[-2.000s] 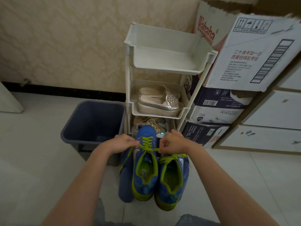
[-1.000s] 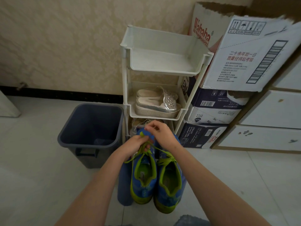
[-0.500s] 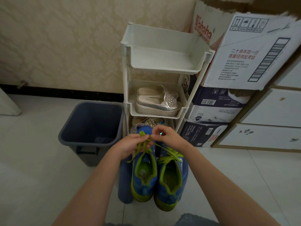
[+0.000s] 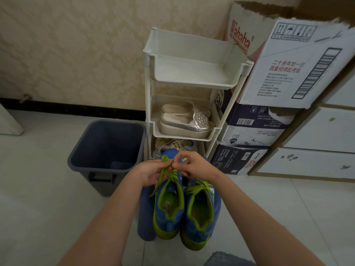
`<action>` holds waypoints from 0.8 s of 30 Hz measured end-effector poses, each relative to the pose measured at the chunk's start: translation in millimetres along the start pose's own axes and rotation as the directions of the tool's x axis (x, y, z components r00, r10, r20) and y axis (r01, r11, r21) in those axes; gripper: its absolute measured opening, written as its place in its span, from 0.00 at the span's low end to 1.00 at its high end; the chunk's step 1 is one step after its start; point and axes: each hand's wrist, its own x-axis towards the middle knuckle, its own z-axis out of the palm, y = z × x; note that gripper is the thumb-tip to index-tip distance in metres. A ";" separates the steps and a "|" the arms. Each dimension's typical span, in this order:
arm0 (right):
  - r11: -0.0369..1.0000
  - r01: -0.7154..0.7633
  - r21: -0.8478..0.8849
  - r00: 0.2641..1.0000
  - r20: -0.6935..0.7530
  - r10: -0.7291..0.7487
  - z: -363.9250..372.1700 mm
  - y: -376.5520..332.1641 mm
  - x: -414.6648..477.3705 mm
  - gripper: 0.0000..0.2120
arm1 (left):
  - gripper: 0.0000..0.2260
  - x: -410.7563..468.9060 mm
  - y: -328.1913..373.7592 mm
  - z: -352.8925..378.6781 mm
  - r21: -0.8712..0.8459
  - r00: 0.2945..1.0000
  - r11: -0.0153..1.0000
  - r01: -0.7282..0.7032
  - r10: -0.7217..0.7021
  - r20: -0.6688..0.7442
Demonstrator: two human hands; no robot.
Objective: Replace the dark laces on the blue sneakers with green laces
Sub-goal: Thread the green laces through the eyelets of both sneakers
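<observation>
Head view: left hand and right hand both pinch the green lace.

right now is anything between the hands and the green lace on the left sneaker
Nothing visible does. The left hand and right hand both pinch the green lace, right over the left sneaker.

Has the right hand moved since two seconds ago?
Yes. The right hand has shifted left relative to the white rack, meeting the left hand on the green lace.
</observation>
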 end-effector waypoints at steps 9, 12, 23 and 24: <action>0.992 -0.123 0.019 0.992 -0.033 0.123 5.2 27.0 3.4 0.08 | 0.06 -3.0 -4.4 -7.8 0.548 0.932 0.776 -0.314 0.363 0.021; 0.993 -0.078 0.085 0.993 -0.085 0.085 15.2 29.2 6.3 0.07 | 0.08 -1.4 -4.6 -11.9 0.669 0.879 0.640 -0.377 0.475 0.041; 0.966 -0.055 0.252 0.994 -0.080 0.078 17.2 31.2 10.0 0.16 | 0.09 -3.9 -8.5 8.8 0.955 0.715 -0.063 -0.291 0.648 0.261; 0.966 -0.056 0.253 0.994 -0.079 0.078 17.2 31.0 10.5 0.19 | 0.10 -4.0 -11.2 10.1 0.951 0.705 -0.047 -0.304 0.661 0.258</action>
